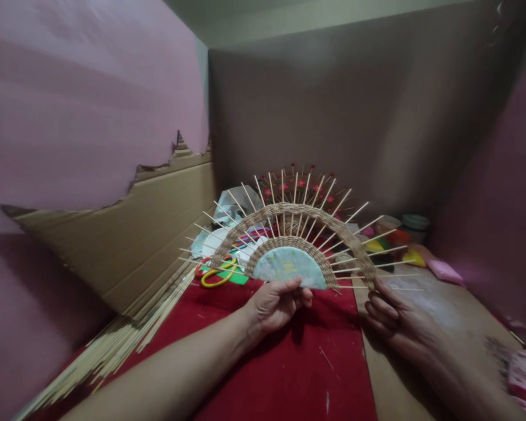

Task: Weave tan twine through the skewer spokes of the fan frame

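Note:
A half-round woven fan (289, 243) is held up in front of me, its thin sticks spreading outward like rays. At its base sits a pale blue-green half disc (289, 266), bordered by a narrow woven band. Farther out, a second woven arch (284, 208) crosses the sticks. My left hand (280, 303) pinches the bottom edge of the half disc, thumb in front. The fingers of my right hand (390, 313) are closed on the lower right end of the outer arch. What lies right behind the fan is partly hidden.
Yellow-handled scissors (221, 273) lie on the red cloth (263, 362). Leaning on the left wall is torn cardboard (127, 251), with loose thin sticks (109, 351) below it. A flowered, red-tipped piece (301, 184) stands behind the fan. Pink (446, 272) and yellow items and tubs sit back right.

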Available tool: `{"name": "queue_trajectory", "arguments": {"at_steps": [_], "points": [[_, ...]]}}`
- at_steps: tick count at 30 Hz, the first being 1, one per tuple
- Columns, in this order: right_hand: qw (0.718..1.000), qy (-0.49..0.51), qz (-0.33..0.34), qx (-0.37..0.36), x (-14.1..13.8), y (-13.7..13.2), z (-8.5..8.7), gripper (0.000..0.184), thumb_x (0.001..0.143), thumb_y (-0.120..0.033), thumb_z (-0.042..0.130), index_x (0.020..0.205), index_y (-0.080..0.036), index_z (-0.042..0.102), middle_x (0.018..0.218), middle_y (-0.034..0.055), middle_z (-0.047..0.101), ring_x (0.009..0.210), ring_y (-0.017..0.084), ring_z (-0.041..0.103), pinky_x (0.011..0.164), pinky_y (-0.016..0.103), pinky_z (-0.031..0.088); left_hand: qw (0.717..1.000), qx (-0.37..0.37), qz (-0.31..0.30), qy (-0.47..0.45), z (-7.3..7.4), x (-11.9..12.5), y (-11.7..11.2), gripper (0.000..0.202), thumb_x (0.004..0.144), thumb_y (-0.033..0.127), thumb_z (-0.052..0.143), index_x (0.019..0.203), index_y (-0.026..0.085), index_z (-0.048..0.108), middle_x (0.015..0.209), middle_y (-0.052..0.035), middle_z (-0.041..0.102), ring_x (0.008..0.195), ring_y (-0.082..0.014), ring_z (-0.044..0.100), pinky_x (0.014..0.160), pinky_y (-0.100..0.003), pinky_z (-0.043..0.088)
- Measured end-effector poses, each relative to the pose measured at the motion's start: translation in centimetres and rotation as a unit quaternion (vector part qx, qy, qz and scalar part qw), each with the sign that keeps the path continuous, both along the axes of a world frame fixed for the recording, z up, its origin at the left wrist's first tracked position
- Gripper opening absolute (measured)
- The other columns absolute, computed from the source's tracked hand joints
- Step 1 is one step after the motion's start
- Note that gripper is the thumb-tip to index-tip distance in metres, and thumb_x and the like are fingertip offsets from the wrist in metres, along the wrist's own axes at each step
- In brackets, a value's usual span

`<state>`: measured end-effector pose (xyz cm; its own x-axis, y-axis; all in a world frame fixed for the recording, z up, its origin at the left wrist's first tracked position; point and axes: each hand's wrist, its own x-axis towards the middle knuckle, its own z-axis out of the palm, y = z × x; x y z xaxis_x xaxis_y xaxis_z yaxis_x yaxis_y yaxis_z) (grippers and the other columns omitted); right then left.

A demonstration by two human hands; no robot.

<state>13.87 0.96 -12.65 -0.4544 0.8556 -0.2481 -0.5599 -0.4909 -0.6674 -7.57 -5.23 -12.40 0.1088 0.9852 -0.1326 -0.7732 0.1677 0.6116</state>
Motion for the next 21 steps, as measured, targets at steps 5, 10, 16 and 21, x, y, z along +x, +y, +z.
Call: {"name": "queue_trajectory", "arguments": {"at_steps": [5, 10, 16, 21], "points": [[1.000, -0.011, 0.000, 0.007, 0.0, 0.2, -0.3, 0.036, 0.070, -0.028, 0.072, 0.055, -0.018, 0.040, 0.039, -0.0078, 0.036, 0.032, 0.003, 0.024, 0.029, 0.016, 0.023, 1.000, 0.001, -0.005, -0.008, -0.1, -0.2, 0.1, 0.006, 0.077, 0.005, 0.057, 0.073, 0.004, 0.062, 0.062, -0.0107, 0.064, 0.057, -0.0155, 0.062, 0.061, -0.026, 0.049], [0.998, -0.060, -0.020, 0.028, 0.2, 0.4, -0.9, 0.022, 0.070, -0.032, 0.070, 0.068, -0.020, 0.052, 0.063, 0.0002, 0.060, 0.035, 0.005, 0.038, 0.027, 0.016, 0.029, 0.999, -0.036, 0.011, -0.006, 0.0, 0.1, 0.2, 0.013, 0.082, 0.005, 0.051, 0.072, 0.006, 0.059, 0.059, -0.0088, 0.064, 0.055, -0.0139, 0.062, 0.058, -0.024, 0.051], [0.998, -0.057, -0.028, 0.010, 1.1, 1.4, -2.2, 0.017, 0.070, -0.031, 0.070, 0.076, -0.022, 0.056, 0.073, 0.0040, 0.064, 0.039, 0.009, 0.046, 0.024, 0.018, 0.032, 0.998, -0.050, 0.028, -0.025, -0.1, 0.5, 0.3, 0.009, 0.084, 0.005, 0.050, 0.079, 0.005, 0.058, 0.072, -0.0138, 0.067, 0.067, -0.0172, 0.067, 0.067, -0.026, 0.054], [0.998, -0.048, 0.010, -0.049, 1.9, 2.0, -2.2, 0.015, 0.071, -0.025, 0.069, 0.080, -0.018, 0.059, 0.064, 0.0017, 0.061, 0.039, 0.008, 0.048, 0.026, 0.017, 0.039, 0.995, -0.057, -0.013, 0.081, 0.0, -0.1, 0.5, 0.014, 0.085, 0.012, 0.049, 0.081, 0.003, 0.059, 0.073, -0.0167, 0.067, 0.066, -0.0184, 0.067, 0.062, -0.025, 0.054]]}}
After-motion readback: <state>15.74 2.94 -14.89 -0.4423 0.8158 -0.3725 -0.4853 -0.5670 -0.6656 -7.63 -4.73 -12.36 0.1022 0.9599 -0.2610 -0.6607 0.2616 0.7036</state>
